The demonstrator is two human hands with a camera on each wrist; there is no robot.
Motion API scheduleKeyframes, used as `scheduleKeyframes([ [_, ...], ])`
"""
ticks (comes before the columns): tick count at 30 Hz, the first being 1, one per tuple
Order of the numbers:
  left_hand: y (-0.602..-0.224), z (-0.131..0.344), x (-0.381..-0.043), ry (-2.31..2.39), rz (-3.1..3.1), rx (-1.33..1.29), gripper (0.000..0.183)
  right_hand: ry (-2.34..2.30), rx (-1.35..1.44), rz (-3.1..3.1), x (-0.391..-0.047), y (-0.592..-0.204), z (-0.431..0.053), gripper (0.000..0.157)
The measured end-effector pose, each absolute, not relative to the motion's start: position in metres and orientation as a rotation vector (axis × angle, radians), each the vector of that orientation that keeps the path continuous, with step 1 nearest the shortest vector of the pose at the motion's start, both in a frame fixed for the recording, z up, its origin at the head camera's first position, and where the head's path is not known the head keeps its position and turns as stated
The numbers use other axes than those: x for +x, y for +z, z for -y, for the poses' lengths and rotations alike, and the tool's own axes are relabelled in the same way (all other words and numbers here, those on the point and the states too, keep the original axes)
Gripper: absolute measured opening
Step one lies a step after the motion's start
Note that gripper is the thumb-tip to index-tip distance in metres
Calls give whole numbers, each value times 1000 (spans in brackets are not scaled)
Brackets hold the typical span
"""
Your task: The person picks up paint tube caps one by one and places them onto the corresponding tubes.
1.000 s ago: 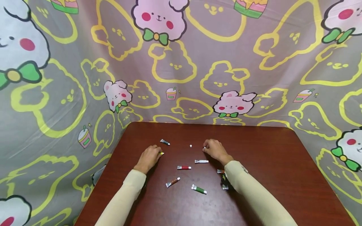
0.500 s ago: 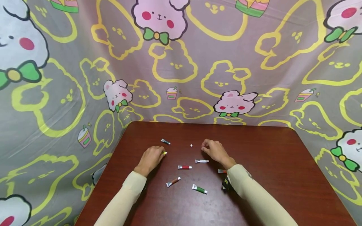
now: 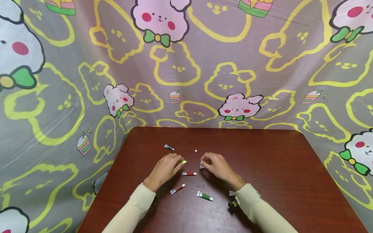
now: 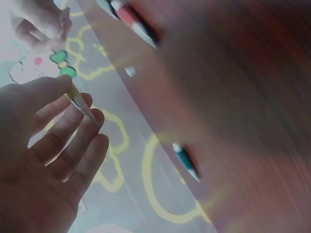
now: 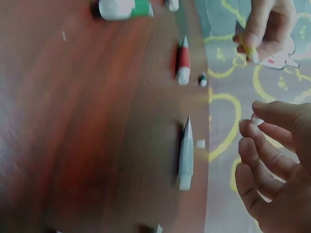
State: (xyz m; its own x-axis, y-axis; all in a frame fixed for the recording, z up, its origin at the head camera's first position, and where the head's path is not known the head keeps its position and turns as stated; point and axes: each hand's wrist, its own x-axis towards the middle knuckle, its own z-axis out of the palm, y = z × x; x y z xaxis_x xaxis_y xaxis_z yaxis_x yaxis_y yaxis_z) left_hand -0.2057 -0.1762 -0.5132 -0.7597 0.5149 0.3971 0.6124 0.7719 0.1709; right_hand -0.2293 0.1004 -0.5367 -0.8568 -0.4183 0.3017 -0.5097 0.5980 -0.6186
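My left hand [image 3: 164, 170] pinches a small yellow paint tube [image 3: 183, 162], its white tip pointing toward the other hand. In the left wrist view the yellow tube [image 4: 77, 99] shows between thumb and fingertips, flat silver end outward. Across from it, my right hand [image 3: 218, 166] pinches a tiny white cap [image 5: 257, 120] between thumb and forefinger, its other fingers bent loosely. A white paint tube [image 5: 186, 155] lies on the table below this hand and is mostly hidden by it in the head view. The hands are a short gap apart, above the table.
Red [image 3: 189, 173], brown [image 3: 177, 189] and green [image 3: 205, 196] paint tubes lie in front of the hands. Farther back are a dark teal tube [image 3: 169, 147] and a loose white cap [image 3: 196, 150]. Another tube end [image 3: 232, 193] shows by the right sleeve. Patterned cloth surrounds the brown table [image 3: 279, 155].
The left hand has moved right with the yellow tube. The right hand has come left and nearer the body, now covering much of the white tube. The gap between the hands has narrowed.
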Motion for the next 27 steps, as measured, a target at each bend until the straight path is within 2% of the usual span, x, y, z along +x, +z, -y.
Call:
scheduleKeyframes([
  [14, -501, 150, -185, -421, 2631, -987, 14, 1248, 936, 2552, -208, -542, -93, 5],
  [27, -503, 143, -177, -401, 2623, -1047, 14, 1300, 934, 2522, -198, -545, -91, 8],
])
